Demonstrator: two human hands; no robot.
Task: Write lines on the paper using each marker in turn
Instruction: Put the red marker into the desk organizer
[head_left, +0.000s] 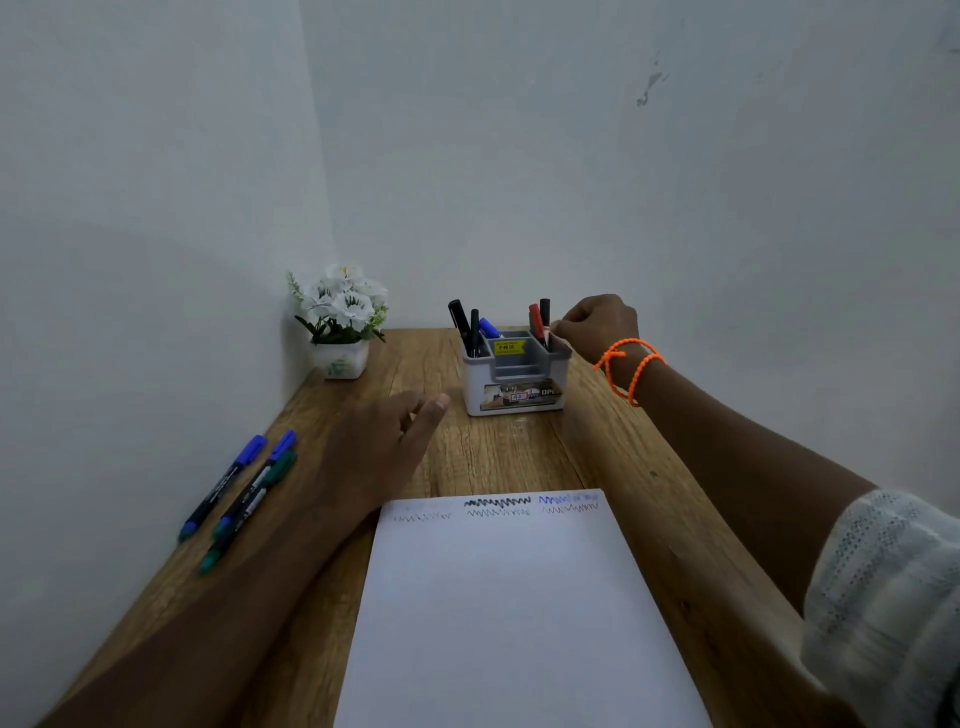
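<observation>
Markers (538, 322) in organizer (514, 379): right hand (597, 327) pinches red one; left hand (384, 447) spread.

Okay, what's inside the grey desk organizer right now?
The organizer holds two black markers and a blue one on its left, a red and black on its right. Their lower ends are hidden by the walls.

The organizer (514, 376) bears a yellow "49.00" sticker (508, 347) and "OPE" label (522, 396).
</observation>
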